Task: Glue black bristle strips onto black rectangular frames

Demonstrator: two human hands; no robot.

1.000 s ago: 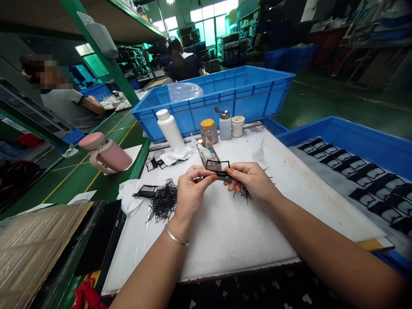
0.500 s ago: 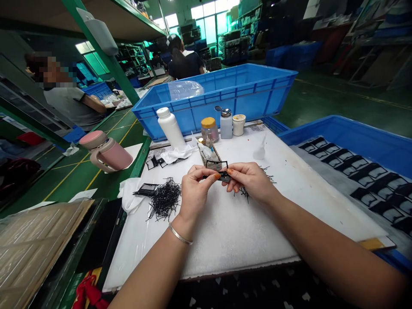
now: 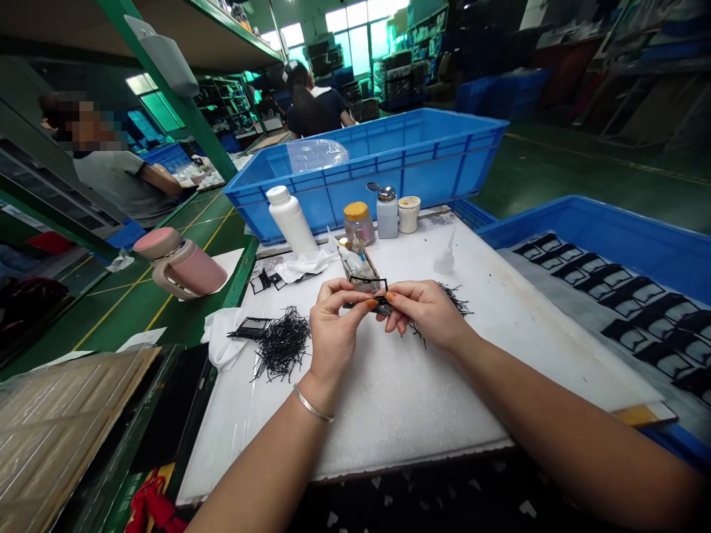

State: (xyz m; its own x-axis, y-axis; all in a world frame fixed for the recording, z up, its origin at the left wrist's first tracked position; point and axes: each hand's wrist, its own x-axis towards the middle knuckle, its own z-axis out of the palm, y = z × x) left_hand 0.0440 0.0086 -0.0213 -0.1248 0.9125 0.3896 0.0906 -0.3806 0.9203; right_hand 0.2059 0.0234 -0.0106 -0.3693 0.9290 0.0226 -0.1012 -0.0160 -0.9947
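Black and slim, a small frame point(image 3: 381, 306) is pinched in the fingers of the left hand point(image 3: 335, 327) and right hand point(image 3: 432, 311), over the white surface point(image 3: 416, 414). Uneven pressure could bend it (its rim looks thin); a slip might drop it near the black strands point(image 3: 458, 299) on the right.

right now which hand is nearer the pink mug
Left. The left hand is to the right of the pink mug, apart from it; the right hand is farther right.
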